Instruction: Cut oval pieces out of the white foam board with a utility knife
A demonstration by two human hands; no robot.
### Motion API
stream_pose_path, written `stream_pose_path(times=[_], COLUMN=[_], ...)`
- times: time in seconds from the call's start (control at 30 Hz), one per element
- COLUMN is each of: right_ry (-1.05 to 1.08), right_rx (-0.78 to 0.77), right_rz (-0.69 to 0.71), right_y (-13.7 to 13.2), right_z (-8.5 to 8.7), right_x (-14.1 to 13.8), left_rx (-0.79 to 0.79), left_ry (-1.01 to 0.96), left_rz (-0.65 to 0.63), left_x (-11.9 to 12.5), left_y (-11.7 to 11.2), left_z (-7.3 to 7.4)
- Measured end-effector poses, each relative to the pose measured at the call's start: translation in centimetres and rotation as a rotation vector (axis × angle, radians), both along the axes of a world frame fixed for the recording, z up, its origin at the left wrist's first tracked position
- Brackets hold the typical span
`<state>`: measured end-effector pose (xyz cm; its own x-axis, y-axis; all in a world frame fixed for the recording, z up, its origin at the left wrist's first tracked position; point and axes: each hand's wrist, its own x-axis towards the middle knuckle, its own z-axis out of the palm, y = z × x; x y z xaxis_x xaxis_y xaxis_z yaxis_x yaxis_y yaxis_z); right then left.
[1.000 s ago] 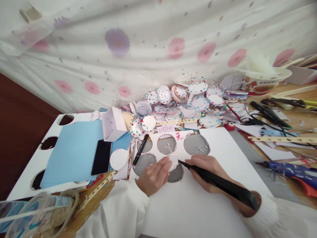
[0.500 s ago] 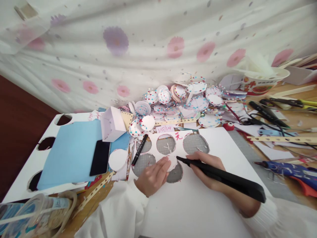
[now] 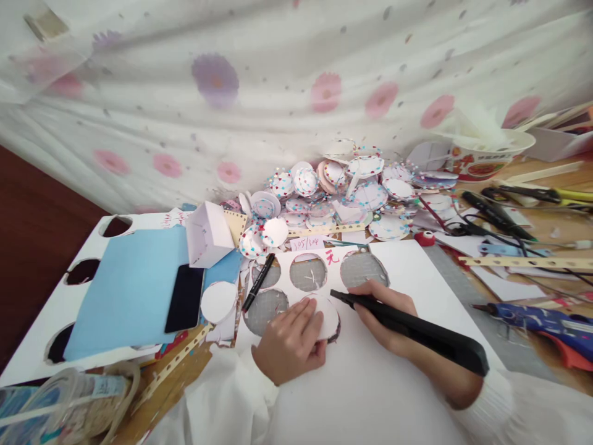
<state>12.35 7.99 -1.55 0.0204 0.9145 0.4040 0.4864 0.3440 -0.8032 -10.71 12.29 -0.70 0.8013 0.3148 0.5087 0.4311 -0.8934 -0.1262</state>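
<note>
My left hand (image 3: 291, 339) rests over a round white disc (image 3: 328, 320). Its fingers press together on the disc's top and the thumb is by the lower edge. The disc lies over a round hole in a large white board (image 3: 424, 272), and a dark gap shows along its lower right side. My right hand (image 3: 388, 312) is wrapped round a long black pen-shaped tool (image 3: 424, 337), whose narrow tip points left, just right of the disc. I cannot tell what kind of tip it has. A black marker (image 3: 259, 282) lies slanted across the board's left side.
Left are a loose white disc (image 3: 218, 301), a phone (image 3: 185, 300), blue paper (image 3: 123, 284), a white box (image 3: 208, 235) and a plastic cup (image 3: 88, 395). Dotted discs (image 3: 370, 194) pile up behind. A blue glue gun (image 3: 532, 318) and a paper bowl (image 3: 486, 161) stand right.
The disc under my left hand, earlier lifted in its fingers and partly off the hole, now lies flatter over it. My right hand and the black tool have hardly moved.
</note>
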Motion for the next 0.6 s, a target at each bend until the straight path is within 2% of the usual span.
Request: stream_pose_path(times=[0.1,0.2,0.27,0.43,0.5,0.6], right_ry=[0.004,0.002,-0.004,0.002,0.029,0.061], right_rx=[-0.024,-0.001,-0.001,-0.078,-0.103,-0.124], right_rz=[-0.082,-0.108,-0.080,-0.043,-0.045,-0.035], right_y=[-0.3,-0.2,-0.1,0.3,0.4,0.5], right_z=[0.8,0.8,0.6,0.6,0.7,0.7], right_x=[-0.4,-0.6,-0.6,-0.5,-0.6,-0.5], left_rx=[-0.121,-0.069,0.004,0.060,0.005,-0.191], left_ry=[0.102,0.263,0.316,0.289,0.250,0.200], left_rz=[0.210,0.425,0.488,0.386,0.345,0.304], left_x=[1.1,2.6,3.4,3.2,2.5,1.5], left_y=[-0.8,-1.3,-1.5,-1.2,-0.8,-0.1], left_z=[0.4,0.0,-0.6,-1.5,-1.3,-0.7])
